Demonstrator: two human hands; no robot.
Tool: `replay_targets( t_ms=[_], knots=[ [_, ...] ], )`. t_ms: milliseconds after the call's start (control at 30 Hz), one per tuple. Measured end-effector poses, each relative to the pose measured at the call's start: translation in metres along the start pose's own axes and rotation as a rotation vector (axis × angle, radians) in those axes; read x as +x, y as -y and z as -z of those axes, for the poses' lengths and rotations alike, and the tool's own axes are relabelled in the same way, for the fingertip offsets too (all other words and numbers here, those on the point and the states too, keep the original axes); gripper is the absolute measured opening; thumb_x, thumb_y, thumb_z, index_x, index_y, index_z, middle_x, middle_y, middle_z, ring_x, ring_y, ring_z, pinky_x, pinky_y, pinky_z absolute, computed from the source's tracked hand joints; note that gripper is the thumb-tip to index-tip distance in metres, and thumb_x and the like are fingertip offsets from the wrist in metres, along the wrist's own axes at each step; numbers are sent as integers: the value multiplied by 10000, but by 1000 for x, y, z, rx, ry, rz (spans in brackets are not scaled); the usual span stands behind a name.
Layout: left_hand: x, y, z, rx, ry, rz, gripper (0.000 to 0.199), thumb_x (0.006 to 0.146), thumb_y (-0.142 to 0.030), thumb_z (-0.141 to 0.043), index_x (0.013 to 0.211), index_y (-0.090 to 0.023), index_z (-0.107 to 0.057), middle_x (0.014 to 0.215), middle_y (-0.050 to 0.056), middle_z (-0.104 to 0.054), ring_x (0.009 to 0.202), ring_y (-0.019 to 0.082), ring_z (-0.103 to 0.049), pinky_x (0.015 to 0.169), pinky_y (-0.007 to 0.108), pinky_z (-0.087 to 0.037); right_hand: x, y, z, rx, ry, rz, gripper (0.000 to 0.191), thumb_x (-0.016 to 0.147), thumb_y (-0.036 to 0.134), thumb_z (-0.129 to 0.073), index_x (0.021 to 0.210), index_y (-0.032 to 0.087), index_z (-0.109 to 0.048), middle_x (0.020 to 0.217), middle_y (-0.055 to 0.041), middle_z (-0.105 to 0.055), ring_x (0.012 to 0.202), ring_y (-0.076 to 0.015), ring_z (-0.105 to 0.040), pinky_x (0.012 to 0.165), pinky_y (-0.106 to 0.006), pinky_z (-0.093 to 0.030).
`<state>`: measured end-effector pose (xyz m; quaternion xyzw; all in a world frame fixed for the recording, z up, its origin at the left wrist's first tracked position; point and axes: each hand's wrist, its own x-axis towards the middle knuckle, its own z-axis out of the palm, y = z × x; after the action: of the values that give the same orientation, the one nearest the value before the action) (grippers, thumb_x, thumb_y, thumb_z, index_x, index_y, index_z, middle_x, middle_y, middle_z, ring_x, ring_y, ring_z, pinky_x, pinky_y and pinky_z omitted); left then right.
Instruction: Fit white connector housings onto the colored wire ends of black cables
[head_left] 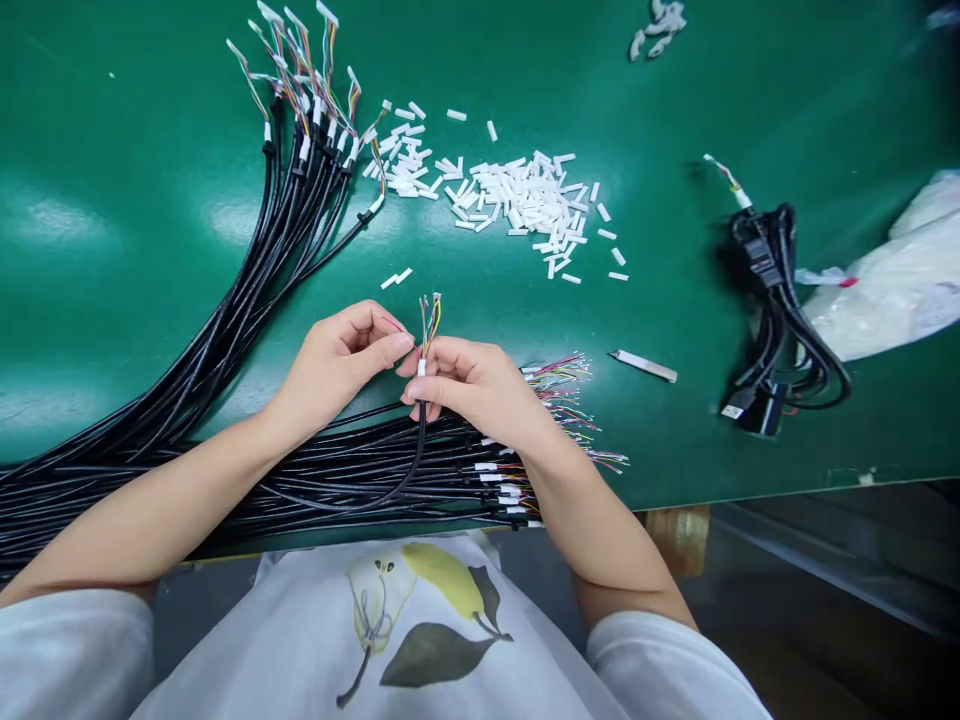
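My right hand (457, 378) is closed around the end of a black cable (421, 440), at its white sleeve (421, 367). Several thin coloured wires (430, 320) fan upward out of that sleeve. My left hand (356, 345) pinches a red wire (390, 322) from the same cable, bent out to the left of the others. Beneath both hands lies a bundle of black cables (337, 470), their white sleeves and loose wire ends (574, 400) pointing right. Part of this bundle is hidden by my forearms.
Small white tubes (532, 200) lie in a loose pile beyond my hands. Finished-looking cables with white connectors (300, 150) stretch to the upper left. On the right are a slim blade-like tool (643, 366), a coiled black USB cable (776, 300) and a plastic bag (892, 280).
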<state>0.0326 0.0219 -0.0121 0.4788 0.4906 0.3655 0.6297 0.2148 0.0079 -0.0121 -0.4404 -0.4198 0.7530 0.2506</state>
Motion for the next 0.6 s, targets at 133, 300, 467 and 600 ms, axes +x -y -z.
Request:
replay_targets(
  t_ms=[133, 300, 467, 600],
  knots=[
    [-2, 0, 0, 60, -17, -1, 164, 823, -314, -730, 783, -181, -644, 694, -20, -648, 648, 113, -553, 640, 248, -433, 0, -1, -1, 5, -13, -3, 328, 754, 438, -801, 858, 183, -623, 640, 46, -656, 580, -96, -641, 548, -206, -521],
    [-1, 2, 3, 114, -21, -60, 238, 809, -400, -758, 794, -188, -651, 724, -6, -660, 650, 121, -559, 625, 249, -441, 0, 1, -2, 17, -9, -7, 352, 751, 461, -801, 822, 178, -605, 661, 34, -664, 602, -101, -663, 542, -200, -530],
    [0, 4, 4, 102, -17, -108, 300, 809, -448, -775, 759, -187, -635, 709, -8, -644, 644, 118, -549, 622, 246, -440, 0, 1, -1, 43, 18, 21, 364, 760, 480, -786, 813, 172, -599, 706, 24, -683, 610, -95, -672, 538, -189, -527],
    [1, 4, 2, 59, 27, -80, 271, 832, -429, -762, 803, -187, -642, 752, -7, -639, 670, 115, -556, 656, 245, -459, 0, 0, -2, 10, 37, 8, 341, 767, 459, -788, 812, 179, -599, 655, 38, -664, 599, -93, -660, 546, -191, -529]
  ],
)
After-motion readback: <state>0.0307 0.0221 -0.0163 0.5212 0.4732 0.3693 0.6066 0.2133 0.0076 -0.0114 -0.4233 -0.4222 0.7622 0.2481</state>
